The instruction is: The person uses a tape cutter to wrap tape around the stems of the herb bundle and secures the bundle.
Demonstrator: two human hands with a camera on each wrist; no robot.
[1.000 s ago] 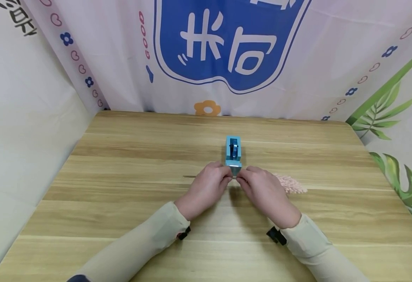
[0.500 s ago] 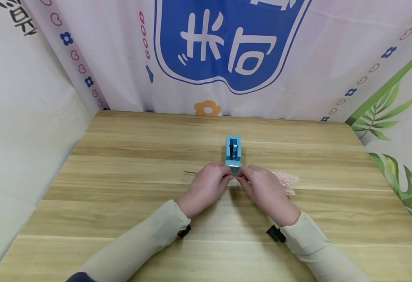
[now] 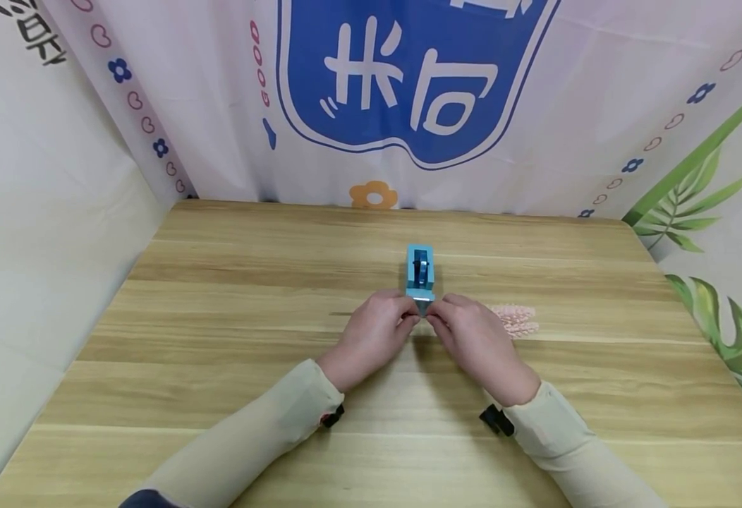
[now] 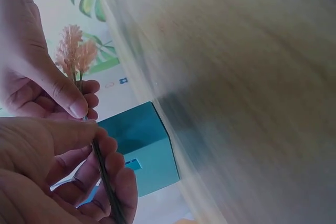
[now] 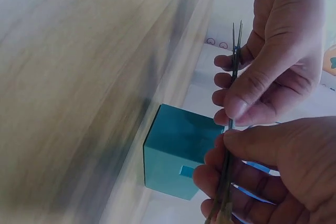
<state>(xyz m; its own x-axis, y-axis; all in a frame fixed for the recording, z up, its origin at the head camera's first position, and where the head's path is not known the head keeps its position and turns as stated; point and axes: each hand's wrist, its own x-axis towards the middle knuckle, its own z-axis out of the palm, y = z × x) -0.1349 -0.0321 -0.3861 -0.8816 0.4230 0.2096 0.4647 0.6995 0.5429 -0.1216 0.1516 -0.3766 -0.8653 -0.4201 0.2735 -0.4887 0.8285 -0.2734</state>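
My left hand point(image 3: 374, 335) and right hand point(image 3: 480, 346) meet almost fingertip to fingertip in the middle of the table. Both pinch thin dark stems point(image 5: 234, 61) between thumb and fingers. At the right end of the stems are pink fluffy flower heads point(image 3: 515, 320), which stick out past my right hand. The bare stem ends point(image 3: 341, 313) stick out left of my left hand. Directly beyond my fingertips stands a blue tape dispenser point(image 3: 420, 271) with a roll in it. Whether tape reaches the stems cannot be told; my fingers hide that spot.
The wooden table point(image 3: 231, 282) extends on all sides of the hands. A printed cloth point(image 3: 231, 106) hangs behind its back edge, and a leaf-patterned one point(image 3: 726, 233) is at the right. Small black devices point(image 3: 496, 421) sit at both wrists.
The flower heads have turned about the stems' axis: first bunched together, then spread apart, now lying closely side by side. The stem ends shifted slightly too. Both hands stay in nearly the same place.
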